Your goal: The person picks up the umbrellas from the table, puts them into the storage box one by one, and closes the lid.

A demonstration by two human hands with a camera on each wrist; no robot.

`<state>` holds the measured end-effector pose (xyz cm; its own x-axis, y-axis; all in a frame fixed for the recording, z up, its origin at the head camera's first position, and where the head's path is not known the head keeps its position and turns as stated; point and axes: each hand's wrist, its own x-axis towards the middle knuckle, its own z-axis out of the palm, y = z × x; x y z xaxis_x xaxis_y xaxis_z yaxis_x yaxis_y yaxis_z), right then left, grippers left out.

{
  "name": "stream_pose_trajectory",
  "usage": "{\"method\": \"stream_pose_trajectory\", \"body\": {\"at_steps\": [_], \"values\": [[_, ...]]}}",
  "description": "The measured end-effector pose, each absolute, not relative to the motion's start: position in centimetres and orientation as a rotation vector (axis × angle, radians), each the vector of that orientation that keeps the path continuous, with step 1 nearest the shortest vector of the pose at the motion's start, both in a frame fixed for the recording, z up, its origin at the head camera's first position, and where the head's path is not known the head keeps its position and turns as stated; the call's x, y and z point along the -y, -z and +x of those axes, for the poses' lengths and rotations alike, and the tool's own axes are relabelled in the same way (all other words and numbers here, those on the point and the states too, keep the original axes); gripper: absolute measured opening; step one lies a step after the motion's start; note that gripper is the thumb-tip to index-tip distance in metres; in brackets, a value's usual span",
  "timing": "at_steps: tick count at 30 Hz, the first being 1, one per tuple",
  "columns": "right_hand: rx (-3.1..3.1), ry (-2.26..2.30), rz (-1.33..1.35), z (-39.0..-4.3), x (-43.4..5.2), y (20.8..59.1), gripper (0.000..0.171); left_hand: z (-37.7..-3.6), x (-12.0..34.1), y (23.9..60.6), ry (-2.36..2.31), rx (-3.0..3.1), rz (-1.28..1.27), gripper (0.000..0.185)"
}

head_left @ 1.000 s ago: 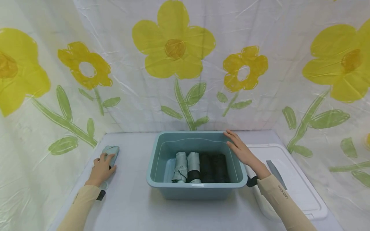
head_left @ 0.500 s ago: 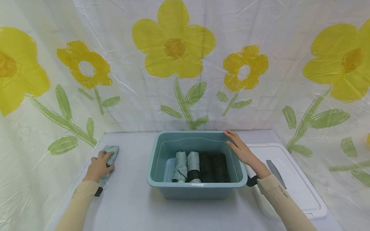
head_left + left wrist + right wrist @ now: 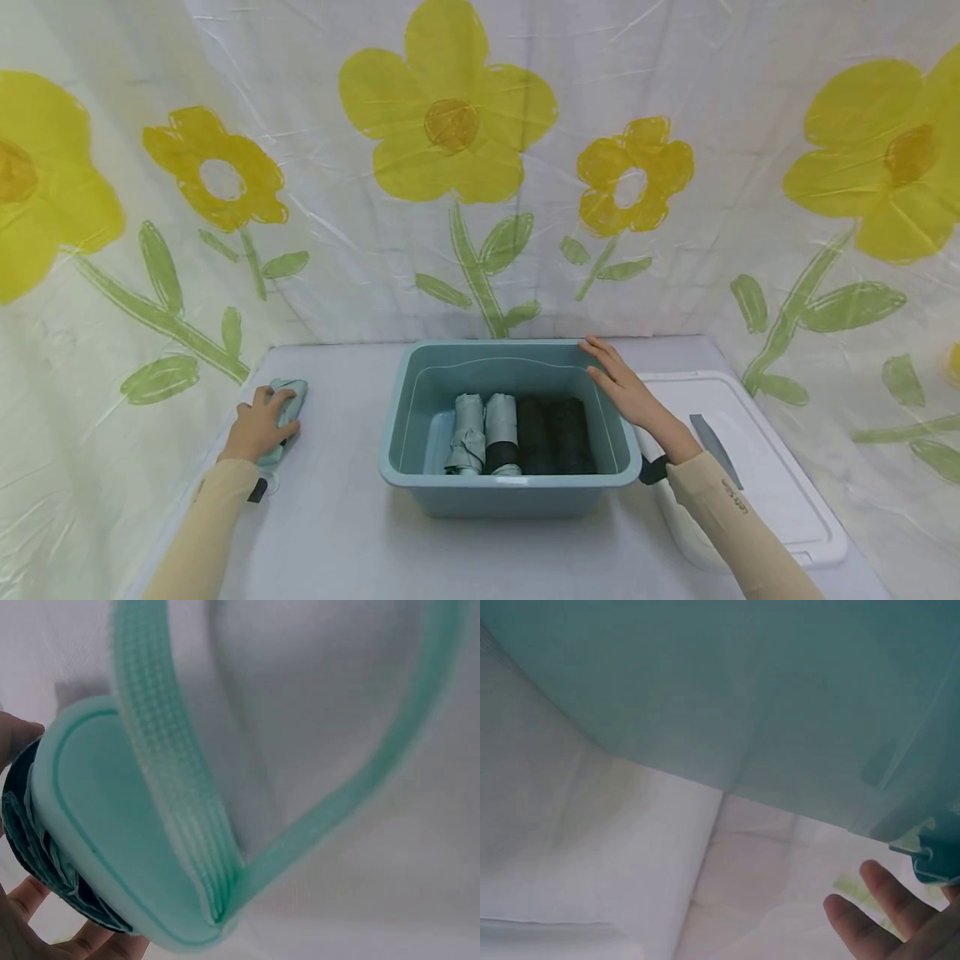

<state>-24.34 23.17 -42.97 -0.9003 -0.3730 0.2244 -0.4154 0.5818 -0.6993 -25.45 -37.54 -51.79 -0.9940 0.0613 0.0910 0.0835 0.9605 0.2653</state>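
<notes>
At the table's left side my left hand [image 3: 255, 427] grips a folded light teal umbrella [image 3: 296, 402]. In the left wrist view, the thumb and fingers curl round the umbrella's fabric behind its flat, rounded handle end [image 3: 112, 817]. A wrist strap [image 3: 172, 765] loops out from that end, near the camera. My right hand [image 3: 626, 392] rests at the right rim of a teal bin [image 3: 506, 500], its fingers extended. The right wrist view shows its spread fingers [image 3: 847, 922] beside the bin's outer wall [image 3: 705, 690]. Two light teal folded umbrellas [image 3: 468, 429] and two black ones [image 3: 551, 433] stand side by side in the bin.
A white lid [image 3: 787, 492] with a grey strip lies right of the bin, partly under the right forearm. The white table [image 3: 337, 517] ends at a flowered curtain [image 3: 337, 275] behind and along both sides.
My left hand has shifted slightly left and away from me over the umbrella, which stays in nearly the same place. The right hand and the bin have not moved.
</notes>
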Motion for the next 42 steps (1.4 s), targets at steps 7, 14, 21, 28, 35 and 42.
{"method": "stream_pose_trajectory", "body": {"at_steps": [7,14,21,28,35,42], "values": [[2.759,-1.276,0.672,-22.2,-21.9,40.0,0.046,-26.0,37.4,51.5,0.416,3.011,-0.116,0.05],[2.748,-1.284,0.677,-23.2,-22.5,41.3,0.046,-26.4,37.1,50.9,0.4,3.051,-0.12,0.049],[2.751,-1.227,0.681,-24.3,-23.2,42.7,0.047,-26.7,36.8,50.4,0.351,3.08,-0.125,0.048],[2.738,-1.279,0.686,-24.2,-23.2,42.7,0.048,-26.4,36.7,50.3,0.346,3.096,-0.12,0.046],[2.742,-1.245,0.681,-24.2,-23.2,42.8,0.047,-26.1,36.8,50.2,0.321,3.088,-0.138,0.044],[2.732,-1.238,0.689,-24.3,-23.3,43.1,0.047,-25.8,36.9,49.9,0.306,3.053,-0.147,0.044]]}}
